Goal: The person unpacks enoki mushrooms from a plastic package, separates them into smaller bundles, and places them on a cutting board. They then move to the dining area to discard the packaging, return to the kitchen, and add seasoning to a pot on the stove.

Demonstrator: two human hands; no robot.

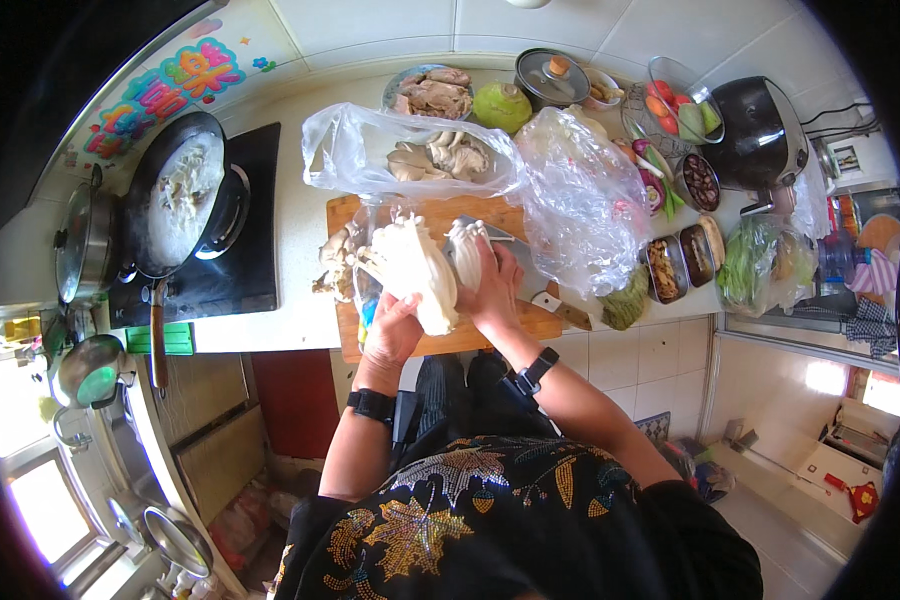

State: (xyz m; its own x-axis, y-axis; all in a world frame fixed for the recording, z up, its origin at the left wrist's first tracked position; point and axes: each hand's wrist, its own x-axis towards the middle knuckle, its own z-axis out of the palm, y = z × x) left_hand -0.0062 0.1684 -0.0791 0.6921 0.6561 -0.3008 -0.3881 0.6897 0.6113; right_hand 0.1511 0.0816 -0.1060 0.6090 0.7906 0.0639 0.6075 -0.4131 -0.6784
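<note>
My left hand [396, 330] grips a large pale bunch of enoki mushrooms [414, 262] above the wooden cutting board [409, 346]. In my right hand [499, 289] is a smaller white mushroom bunch [466, 251], close beside the larger one. Under and beyond the right hand lies a kitchen knife [562, 307], its wooden handle past the board's right edge. Brownish mushrooms [337, 259] sit at the board's left edge, next to a clear plastic wrapper [367, 300]. Behind the board, an open plastic bag [337, 154] holds oyster mushrooms [457, 154].
Left, a steaming wok [184, 202] holds pale food in liquid on the black cooktop [259, 225]; its handle [158, 330] juts toward me. A crumpled plastic bag [585, 202] lies right of the board. Behind stand a plate of meat [431, 94], a green kohlrabi-like vegetable [502, 107] and a lidded pot [551, 79].
</note>
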